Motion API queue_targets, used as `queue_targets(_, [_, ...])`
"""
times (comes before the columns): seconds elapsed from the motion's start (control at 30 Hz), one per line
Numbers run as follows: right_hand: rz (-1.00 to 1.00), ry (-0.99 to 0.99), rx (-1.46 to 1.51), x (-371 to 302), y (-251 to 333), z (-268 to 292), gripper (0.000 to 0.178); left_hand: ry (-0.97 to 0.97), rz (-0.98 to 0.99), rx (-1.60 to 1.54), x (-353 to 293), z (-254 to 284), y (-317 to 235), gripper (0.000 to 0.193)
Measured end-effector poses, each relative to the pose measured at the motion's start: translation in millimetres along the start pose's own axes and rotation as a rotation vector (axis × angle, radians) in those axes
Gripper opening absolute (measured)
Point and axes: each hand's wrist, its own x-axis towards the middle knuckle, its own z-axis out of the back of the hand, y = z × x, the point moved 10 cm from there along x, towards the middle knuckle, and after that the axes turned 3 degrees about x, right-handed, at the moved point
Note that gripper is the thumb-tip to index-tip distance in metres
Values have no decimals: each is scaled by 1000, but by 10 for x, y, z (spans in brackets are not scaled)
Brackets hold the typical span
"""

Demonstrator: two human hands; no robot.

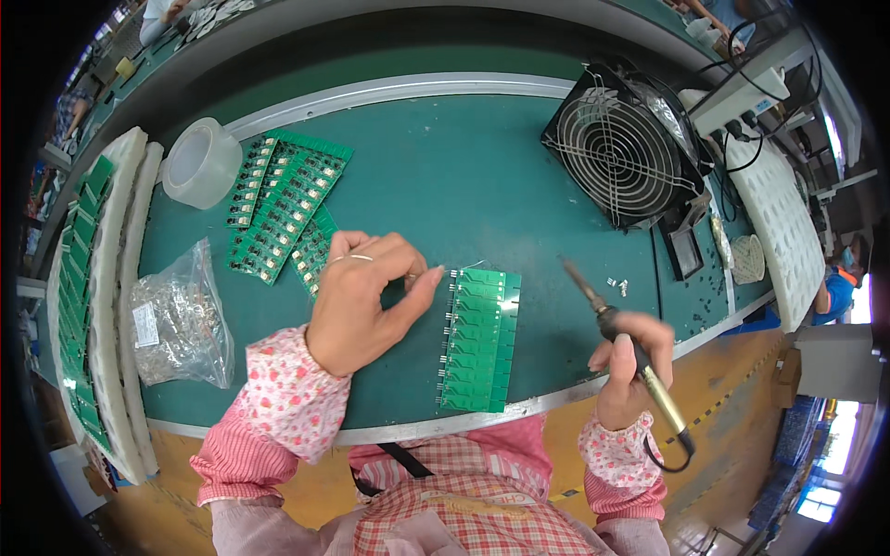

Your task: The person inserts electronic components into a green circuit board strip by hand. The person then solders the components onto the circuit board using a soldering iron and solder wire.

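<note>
A green circuit board panel (477,343) lies upright in front of me at the table's near edge, metal pins along its left side. My left hand (369,301) is closed just left of its top corner, fingers curled and thumb stretched toward the pins. What those fingers hold, if anything, is hidden; a fine silvery line shows near the thumb tip. My right hand (633,361) grips a soldering iron (660,397) to the right of the panel. The iron's tip points up and left, apart from the board. Several small pale parts (618,284) lie beyond the iron.
Several populated green boards (287,208) are heaped at the back left beside a clear tape roll (201,163). Nearer sits a plastic bag of small metal parts (183,320). White foam trays (139,306) stand at far left. A black fan (619,144) occupies the back right.
</note>
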Motion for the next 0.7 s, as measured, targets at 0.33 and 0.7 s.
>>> queue_targets(0.33, [-349, 43, 342, -16, -539, -469, 17, -98, 34, -225, -130, -40, 254, 23])
queue_targets(0.7, [-356, 73, 304, 4, -543, -537, 19, -44, 19, -224, -135, -100, 250, 19])
